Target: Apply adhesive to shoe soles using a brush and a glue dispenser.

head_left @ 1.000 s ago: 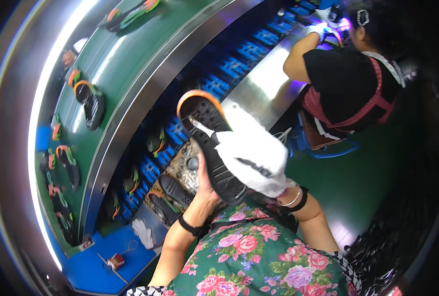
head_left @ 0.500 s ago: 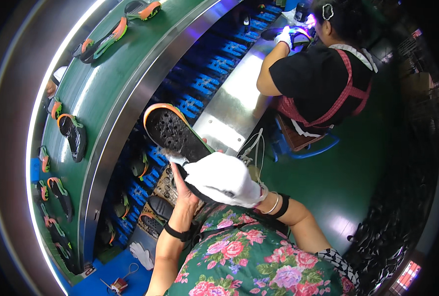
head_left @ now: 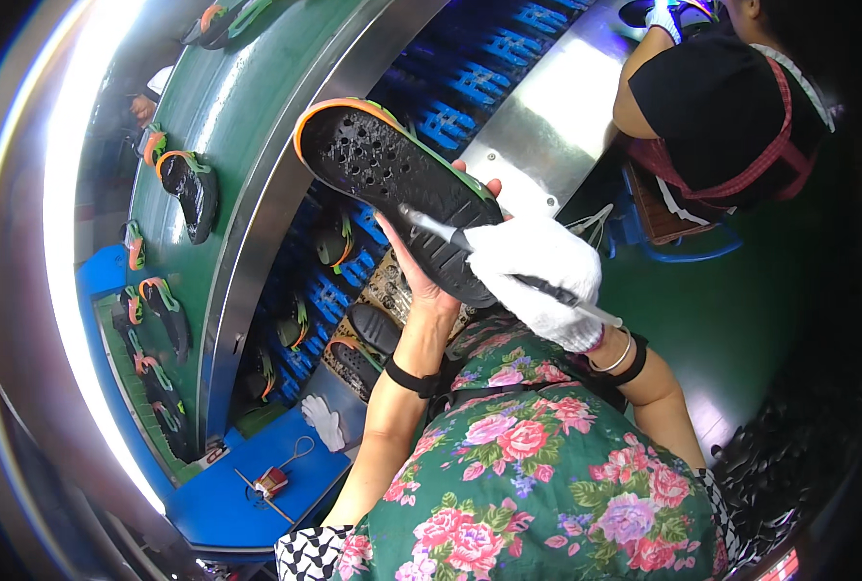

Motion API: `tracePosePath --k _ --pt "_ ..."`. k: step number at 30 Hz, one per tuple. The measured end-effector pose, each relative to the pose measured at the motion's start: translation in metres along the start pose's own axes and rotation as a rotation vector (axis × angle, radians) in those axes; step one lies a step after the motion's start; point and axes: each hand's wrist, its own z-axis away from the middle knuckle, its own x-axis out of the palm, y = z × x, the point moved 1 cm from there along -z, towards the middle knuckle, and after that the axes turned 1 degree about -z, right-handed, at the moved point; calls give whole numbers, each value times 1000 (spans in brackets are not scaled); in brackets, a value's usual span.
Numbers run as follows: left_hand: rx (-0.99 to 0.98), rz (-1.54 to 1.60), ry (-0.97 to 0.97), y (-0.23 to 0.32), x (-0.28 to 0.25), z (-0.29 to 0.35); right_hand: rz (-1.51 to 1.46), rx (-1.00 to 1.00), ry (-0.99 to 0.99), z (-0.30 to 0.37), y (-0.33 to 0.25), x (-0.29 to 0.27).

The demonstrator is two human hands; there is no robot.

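A black shoe sole (head_left: pixel 407 179) with rows of holes and an orange and green rim lies tilted across my bare left hand (head_left: pixel 429 286). The thumb presses on its near side, and fingertips show past the far edge. My right hand (head_left: pixel 538 276), in a white knit glove, is closed around a brush (head_left: pixel 431 225). The brush tip touches the sole's inner surface near the middle, which looks wet and shiny toward the toe. The handle's rear end sticks out behind the glove.
On the left, a green conveyor belt (head_left: pixel 232 126) carries several soles. Blue racks (head_left: pixel 479 82) line its near side. Two more soles lie by my left forearm. A blue table (head_left: pixel 218 484) holds a white glove (head_left: pixel 324 423). At upper right sits a co-worker (head_left: pixel 712 107).
The view has shifted. The brush has moved from the sole's side edge to its inner middle, and the sole is more fully exposed. The right hand has shifted toward the heel end.
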Motion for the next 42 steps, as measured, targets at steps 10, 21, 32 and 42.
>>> tracePosePath --k 10,21,32,42 --pt "-48 83 -9 12 -5 0 96 -110 -134 2 2 -6" --pt "-12 9 -98 17 -10 0 40 -84 -225 14 -3 -7" --pt "-114 -137 -29 35 -22 5 80 -162 -377 22 4 -9" --pt "-307 -161 -120 50 -27 14 62 -207 -427 23 3 -6"
